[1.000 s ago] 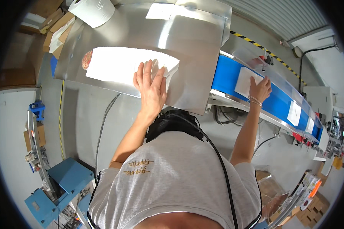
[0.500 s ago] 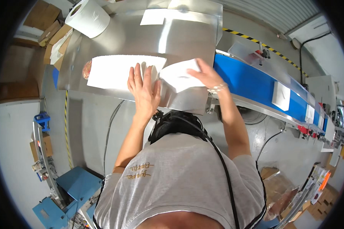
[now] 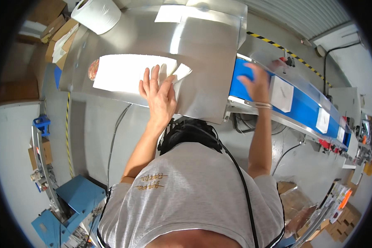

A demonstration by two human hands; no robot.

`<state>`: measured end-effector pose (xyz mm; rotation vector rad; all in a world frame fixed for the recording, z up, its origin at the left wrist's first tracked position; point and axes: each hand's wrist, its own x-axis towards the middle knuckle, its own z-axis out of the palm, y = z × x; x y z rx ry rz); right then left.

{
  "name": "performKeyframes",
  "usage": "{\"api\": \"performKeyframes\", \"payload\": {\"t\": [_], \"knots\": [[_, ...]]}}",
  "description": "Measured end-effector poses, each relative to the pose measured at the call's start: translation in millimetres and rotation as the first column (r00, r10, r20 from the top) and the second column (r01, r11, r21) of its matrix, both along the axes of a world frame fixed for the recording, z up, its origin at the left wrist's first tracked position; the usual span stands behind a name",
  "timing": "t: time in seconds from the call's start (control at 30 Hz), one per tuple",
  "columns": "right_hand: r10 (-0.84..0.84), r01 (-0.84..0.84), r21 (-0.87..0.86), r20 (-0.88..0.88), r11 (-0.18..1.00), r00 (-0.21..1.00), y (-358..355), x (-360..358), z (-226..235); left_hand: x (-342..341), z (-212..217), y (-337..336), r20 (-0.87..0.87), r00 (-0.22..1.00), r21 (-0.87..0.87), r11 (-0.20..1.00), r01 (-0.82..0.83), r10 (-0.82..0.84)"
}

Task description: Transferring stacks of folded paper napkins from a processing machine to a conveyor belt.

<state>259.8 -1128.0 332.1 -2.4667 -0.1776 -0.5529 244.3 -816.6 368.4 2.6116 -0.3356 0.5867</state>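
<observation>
A fanned stack of flat white paper-like pieces [image 3: 126, 74] lies on the metal table. My left hand [image 3: 158, 93] rests on its right end, fingers stretched out and apart. Beside the thumb, the edges of a few pieces stand up and fan out. Over the near end of the blue conveyor belt [image 3: 305, 108] is my right hand [image 3: 256, 82], slightly blurred, with thumb and fingers spread and nothing between them. Just right of it, a flat white piece with a faint mark [image 3: 282, 94] lies on the belt. Farther along sits another white piece [image 3: 323, 120].
The shiny metal table [image 3: 206, 49] adjoins the belt. A large white roll [image 3: 96, 15] stands at its far left, near open cardboard boxes [image 3: 62, 45]. A white sheet [image 3: 169, 13] lies at the back. A clear guard runs along the belt's far side.
My right hand has moved right from the table to the belt and let go of a white piece, now lying there. Pieces on the belt have shifted along it. My left hand stays on the stack.
</observation>
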Motion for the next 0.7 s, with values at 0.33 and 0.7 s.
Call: {"api": "performKeyframes", "payload": {"t": [0.33,0.7], "knots": [[0.627,-0.097,0.753,-0.461,0.651,0.628,103.9,37.5,0.3,3.7,12.5,4.2,-0.029,0.999,-0.066,0.998,0.019,-0.021],[-0.662,0.654,-0.109,-0.183,0.748,0.727,-68.8,-25.1,-42.0,9.4,0.0,15.2,0.053,0.999,-0.074,0.997,0.008,-0.004]]}}
